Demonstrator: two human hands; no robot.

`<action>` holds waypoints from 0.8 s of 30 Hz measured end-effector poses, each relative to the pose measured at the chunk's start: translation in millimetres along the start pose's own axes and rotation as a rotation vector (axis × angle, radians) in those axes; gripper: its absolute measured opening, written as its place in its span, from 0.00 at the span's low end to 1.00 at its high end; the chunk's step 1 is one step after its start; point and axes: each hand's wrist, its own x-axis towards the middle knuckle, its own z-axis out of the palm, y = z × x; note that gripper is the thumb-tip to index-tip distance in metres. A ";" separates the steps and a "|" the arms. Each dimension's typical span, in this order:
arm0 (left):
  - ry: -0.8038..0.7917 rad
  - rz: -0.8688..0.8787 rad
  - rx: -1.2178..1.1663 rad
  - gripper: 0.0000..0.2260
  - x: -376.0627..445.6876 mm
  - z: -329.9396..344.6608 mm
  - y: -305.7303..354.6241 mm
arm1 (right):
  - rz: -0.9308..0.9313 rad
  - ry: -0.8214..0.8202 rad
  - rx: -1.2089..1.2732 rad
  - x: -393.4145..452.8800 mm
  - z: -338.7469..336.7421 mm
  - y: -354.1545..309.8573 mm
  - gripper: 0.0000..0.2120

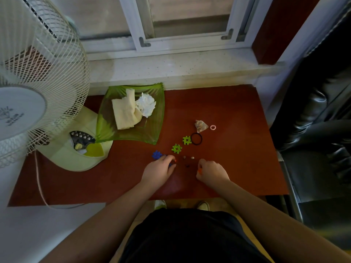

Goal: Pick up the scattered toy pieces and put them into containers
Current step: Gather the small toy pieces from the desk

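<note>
On the red-brown table [237, 149] lie two green interlocking toy pieces [177, 148] [186, 140] and a blue toy piece [157, 154]. My left hand [158, 170] rests beside the blue piece with its fingers curled over small blue and red bits. Closed around an orange piece, my right hand [211, 170] sits to the right. Between the hands lie a few tiny beads [192, 158]. A green glass dish [152, 111] holding folded paper and crumpled tissue stands at the back left.
A black hair band [196, 138], a small clear packet [200, 125] and a pink ring [213, 127] lie behind the toys. A white desk fan [38, 92] fills the left side, its base on the table. A black chair [322, 130] stands at the right.
</note>
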 end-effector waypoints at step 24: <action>-0.239 -0.035 0.255 0.12 125.4 10.4 73.2 | 0.359 -0.147 1.778 -22.6 -40.8 66.7 0.08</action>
